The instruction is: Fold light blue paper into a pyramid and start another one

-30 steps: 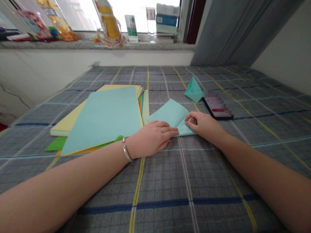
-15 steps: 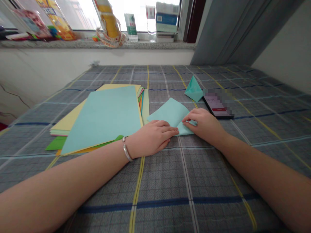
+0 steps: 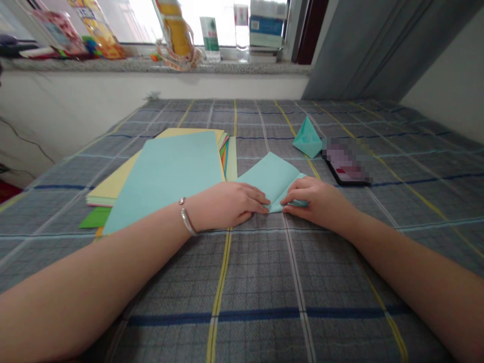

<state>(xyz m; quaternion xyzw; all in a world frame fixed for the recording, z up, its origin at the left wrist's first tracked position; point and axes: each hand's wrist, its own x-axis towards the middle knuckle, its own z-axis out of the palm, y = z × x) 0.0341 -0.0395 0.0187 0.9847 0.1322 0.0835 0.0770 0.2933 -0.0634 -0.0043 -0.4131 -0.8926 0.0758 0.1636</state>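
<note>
A partly folded light teal paper sheet (image 3: 271,175) lies on the plaid grey cloth (image 3: 257,272). My left hand (image 3: 227,205), a silver bangle on its wrist, lies flat with its fingers pressing the sheet's near left edge. My right hand (image 3: 317,202) lies on the sheet's near right corner, its fingers curled and pressing the fold down. The fingertips of both hands nearly meet at the sheet's near edge.
A stack of coloured paper (image 3: 166,171) with a teal sheet on top lies to the left. A finished teal paper pyramid (image 3: 307,138) stands behind, beside a phone (image 3: 346,166). Bottles and packets (image 3: 177,30) line the windowsill; a grey curtain (image 3: 363,45) hangs at the right.
My right hand has slid left along the sheet's near edge toward my left hand, flattening the flap. The view has shifted slightly.
</note>
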